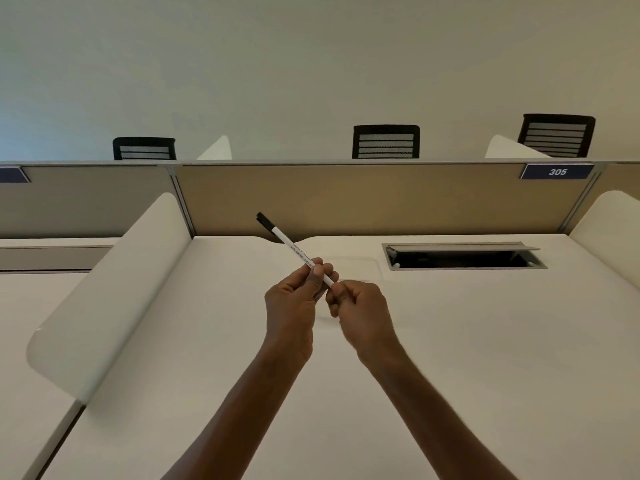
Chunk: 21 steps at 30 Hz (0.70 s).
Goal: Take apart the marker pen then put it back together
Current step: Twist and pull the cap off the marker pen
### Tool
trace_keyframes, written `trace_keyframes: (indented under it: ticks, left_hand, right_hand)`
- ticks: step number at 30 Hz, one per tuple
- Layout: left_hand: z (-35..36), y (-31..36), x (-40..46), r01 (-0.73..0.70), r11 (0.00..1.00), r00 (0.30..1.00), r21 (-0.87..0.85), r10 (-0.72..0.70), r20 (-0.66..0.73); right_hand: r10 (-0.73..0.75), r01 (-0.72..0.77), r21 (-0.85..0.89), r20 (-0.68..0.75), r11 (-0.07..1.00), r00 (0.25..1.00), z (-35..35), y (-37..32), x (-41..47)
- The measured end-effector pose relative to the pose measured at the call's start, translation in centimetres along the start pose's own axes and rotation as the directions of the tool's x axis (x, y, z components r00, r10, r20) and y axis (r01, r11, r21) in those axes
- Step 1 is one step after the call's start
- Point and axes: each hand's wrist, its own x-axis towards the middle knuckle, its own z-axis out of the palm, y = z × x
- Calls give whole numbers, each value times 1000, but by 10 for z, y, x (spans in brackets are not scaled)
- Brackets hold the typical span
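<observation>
the marker pen [297,252] is held in the air above the desk [450,341], tilted, with its black cap [265,221] pointing up and away to the left. the left hand [294,299] grips the white barrel near its lower end, fingers and thumb curled round it. the right hand [360,311] has its fingers curled at the barrel's tail end; the tip of that end is hidden, so whether it pinches an end plug or only touches cannot be told. judgement: the pen is light, slim and rigid, its smooth plastic liable to slip or twist in the grip. best holds are firm on mid-barrel with one hand and on the cap or end piece with the other, pulling straight along the axis.
</observation>
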Motion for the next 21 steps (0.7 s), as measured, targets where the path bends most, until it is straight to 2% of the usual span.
trace_keyframes:
  ticks: [2,3,5,6,7,8,9,10,11,12,14,16,17,19,21]
  left_hand:
    - [6,-1,-2,18,999,999,-45,-20,-43]
    - [8,-2,-2,31,997,998,-64,-35,-58]
    - [9,-3,-1,68,994,995,-88,-74,-63]
    - [7,-2,0,88,992,995,-93,-93,-46]
    - [5,-2,2,105,990,994,-91,-107,-16]
    - [2,0,5,118,989,993,-85,-117,23]
    - [-2,2,8,128,989,990,-73,-123,63]
    - [-7,5,11,133,989,986,-60,-126,105]
    - [-10,8,13,135,990,980,-47,-126,151]
    - [-14,12,15,134,990,972,-39,-123,200]
    - [-17,17,20,125,992,952,-27,-113,285]
    - [-17,20,22,116,993,940,-20,-103,326]
    - [-16,21,22,112,993,939,-27,-97,330]
    - [-14,21,21,90,995,949,-40,-74,305]
    - [-11,17,16,45,999,972,-20,-39,231]
  right_hand:
    - [-312,236,-350,-180,907,933,10,5,-4]
    - [-415,294,-437,-211,850,885,14,7,-7]
    - [-514,349,-508,-227,787,828,16,14,-7]
    - [-500,354,-483,-216,801,839,15,14,-5]
    - [-421,319,-408,-190,855,887,12,13,-3]
    - [-261,230,-250,-100,941,960,8,11,1]
    - [-76,76,3,48,997,996,2,8,4]
    - [63,-124,276,219,953,974,-5,5,7]
    - [128,-313,467,386,827,914,-12,3,9]
    - [134,-446,558,511,699,849,-20,1,11]
    - [84,-598,589,670,544,737,-31,-2,13]
    - [22,-669,589,743,453,669,-32,-5,12]
    - [14,-684,598,749,418,663,-31,-8,10]
    - [76,-671,631,704,389,706,-26,-10,10]
    - [166,-622,647,623,441,765,-22,-12,10]
